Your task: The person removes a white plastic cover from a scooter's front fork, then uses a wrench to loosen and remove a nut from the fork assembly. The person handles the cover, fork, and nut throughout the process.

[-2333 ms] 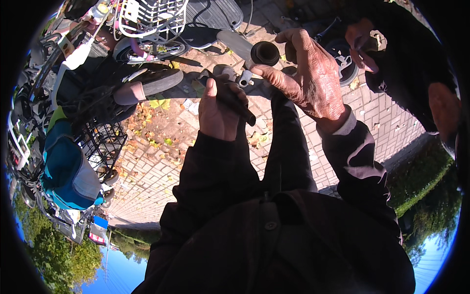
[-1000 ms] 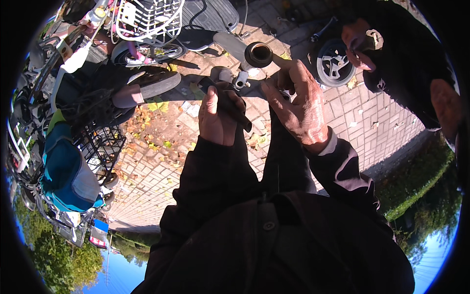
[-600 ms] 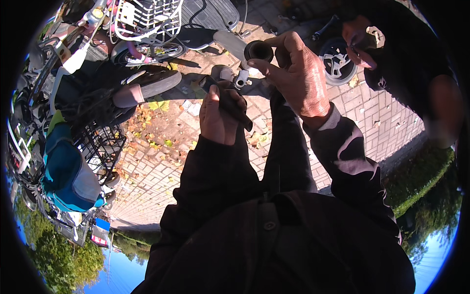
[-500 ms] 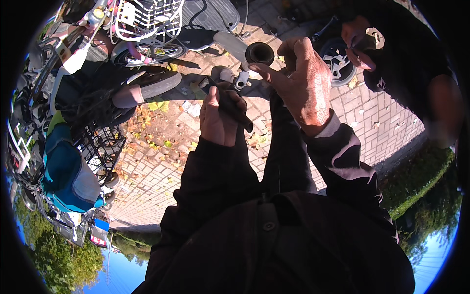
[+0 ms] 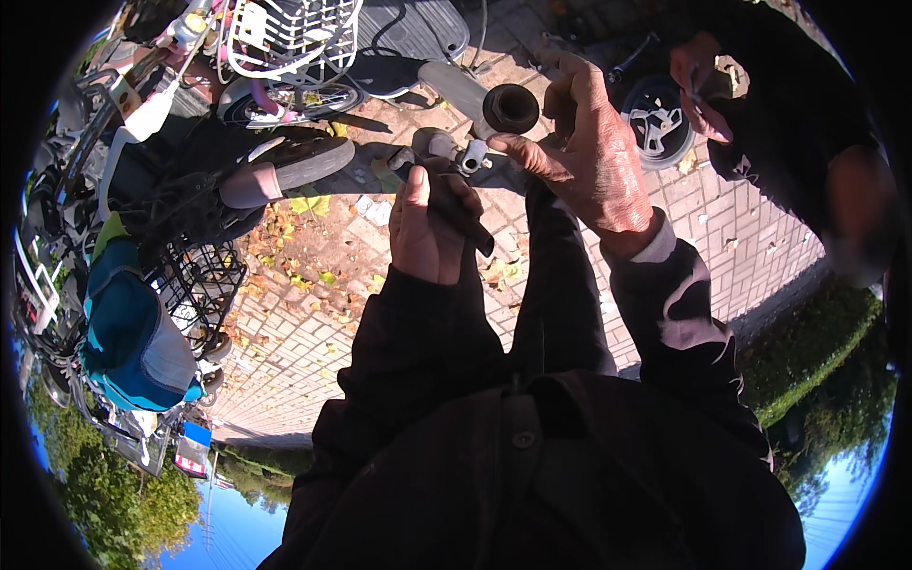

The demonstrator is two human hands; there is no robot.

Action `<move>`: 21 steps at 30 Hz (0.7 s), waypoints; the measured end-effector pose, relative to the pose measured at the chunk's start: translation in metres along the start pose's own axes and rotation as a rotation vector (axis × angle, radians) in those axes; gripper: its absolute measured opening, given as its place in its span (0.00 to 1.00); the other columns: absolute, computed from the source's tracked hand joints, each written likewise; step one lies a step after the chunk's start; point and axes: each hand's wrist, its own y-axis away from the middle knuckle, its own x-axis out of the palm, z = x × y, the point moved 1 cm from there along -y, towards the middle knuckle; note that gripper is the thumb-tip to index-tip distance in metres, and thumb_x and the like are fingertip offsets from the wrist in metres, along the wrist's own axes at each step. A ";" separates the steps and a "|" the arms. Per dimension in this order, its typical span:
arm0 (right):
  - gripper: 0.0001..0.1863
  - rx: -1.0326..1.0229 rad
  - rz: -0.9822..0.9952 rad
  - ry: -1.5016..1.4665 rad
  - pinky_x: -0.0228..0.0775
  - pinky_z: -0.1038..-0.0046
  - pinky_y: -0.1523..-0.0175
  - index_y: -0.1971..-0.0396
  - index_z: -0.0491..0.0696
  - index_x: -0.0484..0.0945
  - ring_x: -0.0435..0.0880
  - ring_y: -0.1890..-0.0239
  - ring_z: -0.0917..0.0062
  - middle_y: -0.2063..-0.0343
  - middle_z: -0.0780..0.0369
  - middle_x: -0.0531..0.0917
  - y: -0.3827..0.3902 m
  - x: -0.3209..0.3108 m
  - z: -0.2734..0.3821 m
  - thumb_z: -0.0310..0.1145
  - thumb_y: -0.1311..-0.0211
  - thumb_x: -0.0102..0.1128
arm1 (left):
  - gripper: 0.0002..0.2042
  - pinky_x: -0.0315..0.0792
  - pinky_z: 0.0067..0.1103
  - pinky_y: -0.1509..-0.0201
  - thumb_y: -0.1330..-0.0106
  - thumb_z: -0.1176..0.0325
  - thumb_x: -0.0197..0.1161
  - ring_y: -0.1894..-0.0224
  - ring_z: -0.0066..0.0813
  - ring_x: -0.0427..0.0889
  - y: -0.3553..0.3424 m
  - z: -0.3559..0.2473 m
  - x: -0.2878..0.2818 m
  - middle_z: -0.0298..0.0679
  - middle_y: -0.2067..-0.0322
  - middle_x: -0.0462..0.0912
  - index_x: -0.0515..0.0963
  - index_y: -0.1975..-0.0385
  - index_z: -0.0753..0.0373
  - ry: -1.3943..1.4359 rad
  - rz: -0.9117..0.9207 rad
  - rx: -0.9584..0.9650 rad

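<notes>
My left hand [image 5: 425,228] is closed around a dark, tube-like handle [image 5: 463,217] whose lower end sticks out beside my fingers. Just above it is a small silver metal fitting with a round hole [image 5: 471,157]; whether it joins the handle is hard to tell. A black hollow round part [image 5: 511,108] faces up at the end of a grey curved piece [image 5: 456,87]. Close to the right of that black part, my right hand [image 5: 600,157] is raised with thumb and fingers apart, and I see nothing held in it.
Another person's hands [image 5: 701,85] are at the upper right, near a small black wheel with a silver hub [image 5: 654,123]. Parked bikes crowd the left, with a white basket [image 5: 290,38], a tyre [image 5: 318,163] and a teal bag [image 5: 133,332]. Fallen leaves [image 5: 309,204] lie on brick paving.
My right hand has shifted slightly right, its fingers a little farther from the black round part. The silver fitting shows slightly more to the right. My left hand keeps its hold.
</notes>
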 end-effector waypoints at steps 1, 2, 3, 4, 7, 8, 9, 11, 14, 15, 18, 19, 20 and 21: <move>0.31 -0.050 0.023 -0.050 0.73 0.75 0.66 0.61 0.44 0.76 0.79 0.71 0.77 0.69 0.63 0.78 -0.001 -0.001 0.000 0.52 0.53 0.79 | 0.22 0.74 0.33 0.52 0.25 0.49 0.53 0.62 0.34 0.77 0.000 0.000 -0.001 0.40 0.65 0.77 0.68 0.45 0.63 -0.003 0.013 0.003; 0.30 -0.093 0.048 -0.100 0.73 0.75 0.66 0.61 0.44 0.76 0.79 0.71 0.78 0.69 0.63 0.78 -0.002 -0.001 -0.001 0.51 0.53 0.79 | 0.22 0.74 0.33 0.52 0.25 0.49 0.53 0.62 0.34 0.77 0.000 -0.001 -0.001 0.40 0.65 0.77 0.68 0.45 0.63 0.000 -0.018 -0.001; 0.30 -0.139 0.070 -0.147 0.73 0.75 0.66 0.62 0.44 0.75 0.78 0.71 0.78 0.70 0.63 0.78 -0.005 0.000 -0.002 0.51 0.53 0.79 | 0.22 0.74 0.34 0.52 0.25 0.49 0.53 0.62 0.34 0.77 -0.001 -0.001 -0.001 0.40 0.65 0.77 0.68 0.45 0.63 0.000 -0.034 -0.004; 0.31 -0.147 0.050 -0.035 0.73 0.74 0.65 0.61 0.44 0.75 0.79 0.71 0.78 0.70 0.63 0.78 -0.005 0.000 -0.002 0.51 0.53 0.79 | 0.22 0.74 0.34 0.52 0.25 0.49 0.53 0.62 0.34 0.77 -0.001 -0.001 -0.001 0.40 0.65 0.77 0.68 0.45 0.63 0.002 -0.046 -0.007; 0.33 -0.179 -0.024 0.279 0.74 0.74 0.64 0.58 0.43 0.76 0.80 0.71 0.78 0.70 0.63 0.79 -0.006 0.001 -0.003 0.52 0.55 0.80 | 0.22 0.74 0.33 0.51 0.24 0.49 0.53 0.62 0.34 0.77 -0.001 -0.001 0.003 0.40 0.65 0.77 0.68 0.45 0.63 -0.028 -0.068 -0.009; 0.36 -0.207 -0.052 0.320 0.74 0.74 0.64 0.55 0.43 0.76 0.79 0.71 0.79 0.69 0.63 0.79 -0.005 0.001 -0.003 0.54 0.57 0.80 | 0.21 0.74 0.32 0.54 0.24 0.50 0.53 0.63 0.34 0.78 -0.001 -0.001 0.005 0.40 0.66 0.78 0.69 0.47 0.63 -0.002 -0.046 0.012; 0.36 -0.166 -0.047 0.228 0.74 0.74 0.65 0.54 0.44 0.76 0.79 0.70 0.79 0.69 0.63 0.79 -0.004 0.000 -0.003 0.54 0.56 0.80 | 0.19 0.75 0.31 0.57 0.24 0.52 0.52 0.65 0.34 0.78 0.000 -0.001 0.007 0.40 0.67 0.78 0.70 0.48 0.63 0.012 -0.065 0.019; 0.36 -0.136 -0.035 0.015 0.74 0.74 0.65 0.52 0.44 0.76 0.79 0.70 0.80 0.69 0.63 0.78 -0.003 -0.002 -0.004 0.53 0.55 0.80 | 0.18 0.75 0.30 0.59 0.23 0.54 0.52 0.66 0.34 0.79 0.001 -0.002 0.009 0.40 0.68 0.79 0.71 0.50 0.64 0.035 -0.081 0.027; 0.33 -0.210 0.088 -0.123 0.76 0.74 0.64 0.49 0.46 0.77 0.80 0.69 0.82 0.68 0.64 0.78 -0.008 -0.003 -0.006 0.47 0.52 0.80 | 0.18 0.75 0.30 0.59 0.23 0.54 0.52 0.66 0.35 0.78 -0.001 -0.004 0.009 0.41 0.67 0.79 0.71 0.49 0.64 0.044 -0.073 0.040; 0.33 -0.176 0.092 -0.154 0.75 0.73 0.65 0.51 0.45 0.78 0.80 0.70 0.82 0.70 0.65 0.78 -0.010 -0.003 -0.007 0.48 0.53 0.80 | 0.18 0.75 0.30 0.59 0.23 0.54 0.52 0.66 0.35 0.78 -0.002 -0.005 0.009 0.41 0.67 0.79 0.70 0.49 0.65 0.032 -0.075 0.046; 0.35 -0.273 -0.043 0.216 0.74 0.72 0.68 0.54 0.43 0.77 0.78 0.73 0.81 0.73 0.66 0.76 -0.012 -0.003 -0.007 0.52 0.54 0.79 | 0.19 0.75 0.31 0.58 0.24 0.54 0.53 0.66 0.35 0.78 -0.003 -0.006 0.008 0.41 0.67 0.79 0.70 0.48 0.65 0.032 -0.074 0.050; 0.36 -0.362 -0.097 0.347 0.74 0.72 0.68 0.54 0.43 0.76 0.78 0.73 0.81 0.74 0.66 0.76 -0.012 -0.003 -0.006 0.54 0.55 0.79 | 0.19 0.75 0.31 0.58 0.24 0.54 0.53 0.66 0.35 0.78 -0.003 -0.006 0.008 0.41 0.67 0.79 0.70 0.48 0.66 0.037 -0.072 0.047; 0.40 -0.364 -0.104 0.293 0.74 0.72 0.66 0.53 0.42 0.74 0.78 0.73 0.77 0.74 0.64 0.75 -0.011 -0.004 -0.006 0.58 0.56 0.78 | 0.19 0.75 0.31 0.58 0.24 0.54 0.53 0.66 0.35 0.79 -0.003 -0.006 0.008 0.41 0.67 0.79 0.70 0.48 0.66 0.035 -0.067 0.044; 0.40 -0.298 -0.088 0.228 0.74 0.72 0.66 0.51 0.43 0.74 0.78 0.72 0.76 0.74 0.64 0.76 -0.011 -0.004 -0.007 0.57 0.56 0.78 | 0.20 0.75 0.31 0.58 0.24 0.53 0.54 0.65 0.35 0.79 -0.003 -0.006 0.009 0.41 0.67 0.79 0.70 0.48 0.66 0.035 -0.065 0.041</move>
